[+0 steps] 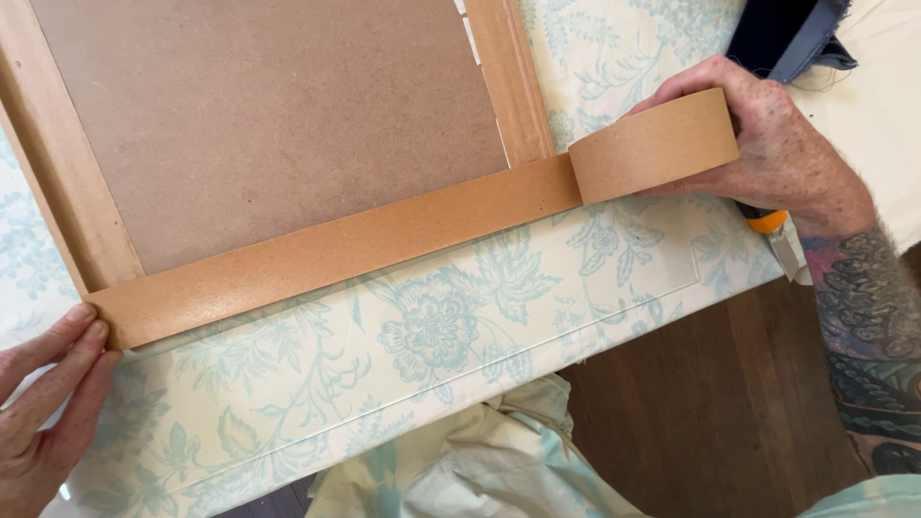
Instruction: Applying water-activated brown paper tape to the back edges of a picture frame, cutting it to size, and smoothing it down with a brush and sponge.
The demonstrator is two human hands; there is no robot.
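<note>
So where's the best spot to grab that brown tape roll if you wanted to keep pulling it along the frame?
Probably by the roll of brown paper tape's flat sides, coming from the right, as the right hand does now. It stands on edge, and the strip leaves from its left along the wooden frame, so that side should stay free. The left hand pins the strip's far end.

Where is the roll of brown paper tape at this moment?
In the head view the tape roll is upper right, held in the right hand, just past the frame's lower right corner.
</note>
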